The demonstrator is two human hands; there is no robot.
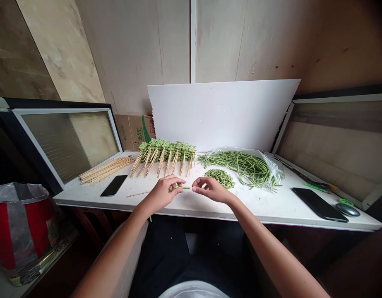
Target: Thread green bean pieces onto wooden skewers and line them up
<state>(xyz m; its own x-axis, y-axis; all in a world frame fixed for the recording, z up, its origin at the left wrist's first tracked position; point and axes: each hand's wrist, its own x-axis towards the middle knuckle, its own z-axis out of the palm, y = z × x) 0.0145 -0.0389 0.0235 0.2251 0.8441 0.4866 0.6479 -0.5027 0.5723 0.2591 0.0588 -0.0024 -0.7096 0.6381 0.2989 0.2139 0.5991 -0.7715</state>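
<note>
My left hand (pixel 161 192) pinches a short green yardlong bean piece (pixel 182 187) over the white table (pixel 259 203), and its end points toward my right hand (pixel 211 189). The right fingertips are curled and apart, just beside the bean's end. A thin wooden skewer (pixel 138 193) runs from the table toward my left hand. Beyond my hands stand a row of skewered bean bundles (pixel 167 151), a small heap of cut bean pieces (pixel 220 178), and long green beans on a plastic bag (pixel 243 167). A bundle of wooden skewers (pixel 106 170) lies at the left.
A black phone (pixel 114 185) lies left of my hands, and a larger one (pixel 319 204) lies at the right. Scissors (pixel 318 186) sit near the right edge. A white board (pixel 222 116) leans behind the table. Glass-topped cabinets (pixel 66 145) flank it; a red bin (pixel 20 227) stands left.
</note>
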